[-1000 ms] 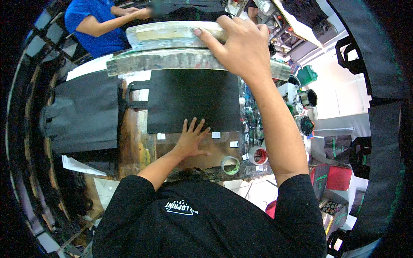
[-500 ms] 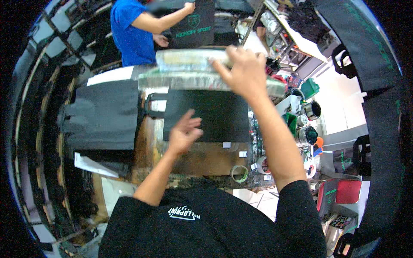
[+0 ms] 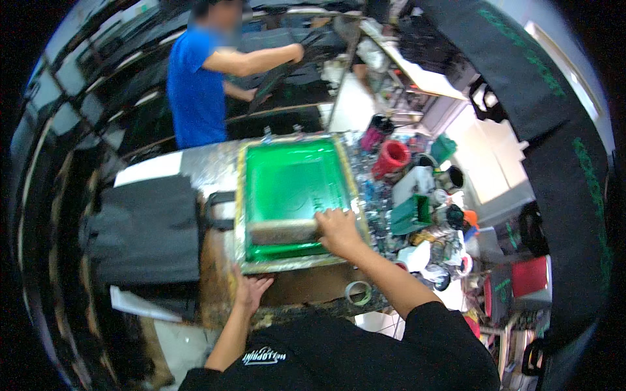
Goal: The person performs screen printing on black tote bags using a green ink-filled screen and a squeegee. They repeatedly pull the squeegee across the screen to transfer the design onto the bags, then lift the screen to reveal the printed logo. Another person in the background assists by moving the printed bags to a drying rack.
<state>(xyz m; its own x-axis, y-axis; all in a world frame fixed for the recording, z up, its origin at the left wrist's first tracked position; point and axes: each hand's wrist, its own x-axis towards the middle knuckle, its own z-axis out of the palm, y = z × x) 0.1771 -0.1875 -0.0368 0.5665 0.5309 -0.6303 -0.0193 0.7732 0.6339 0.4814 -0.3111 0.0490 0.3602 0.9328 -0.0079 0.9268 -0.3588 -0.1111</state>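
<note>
A screen-printing frame (image 3: pixel 242 195) with green ink over its mesh lies flat on the table in front of me. My right hand (image 3: pixel 340 232) is closed on the right end of a long squeegee (image 3: pixel 283 232), which stands across the near part of the inked screen. At the frame's near left corner is my left hand (image 3: pixel 251 291), fingers stretched out and apart, touching or just beside the edge. A black bag handle (image 3: pixel 222 210) sticks out from under the frame's left side; the rest of that bag is hidden.
Black bags (image 3: pixel 143 228) are piled left of the frame. A tape roll (image 3: pixel 358 293) lies near the table's front edge. Ink pots, a red cup (image 3: pixel 391 159) and a green container (image 3: pixel 411 216) crowd the right. Beyond the table, a person in blue (image 3: pixel 199 91) handles a black bag.
The raised frame has come down flat over the black bag. My right hand has moved nearer, with the squeegee on the screen. My left hand has moved to the frame's near left corner.
</note>
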